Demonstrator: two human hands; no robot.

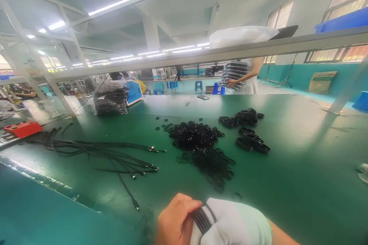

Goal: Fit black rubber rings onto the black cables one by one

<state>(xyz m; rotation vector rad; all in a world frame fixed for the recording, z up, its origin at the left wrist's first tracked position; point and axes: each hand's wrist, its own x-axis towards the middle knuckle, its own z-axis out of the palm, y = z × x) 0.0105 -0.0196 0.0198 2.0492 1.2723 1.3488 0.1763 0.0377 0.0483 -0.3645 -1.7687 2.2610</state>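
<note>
At the bottom of the head view a coiled black cable (202,221) sits between both hands. My left hand (175,218), bare, is closed round one side of the coil with its thumb on top. My right hand (237,224), in a white glove, grips the other side. A thin black band (211,213) lies across the gloved fingers beside the coil; its lower part is hidden. Just beyond the hands is a heap of small black rings (198,136), with more loose rings (214,166) spread in front of it.
Straight black cables (115,151) lie at left on the green table (299,183). Coiled cables (253,140) rest at right. A red box (23,129), a bagged black bundle (111,101) and an overhead rail (178,59) stand around. A person (250,74) carries stacked packs behind.
</note>
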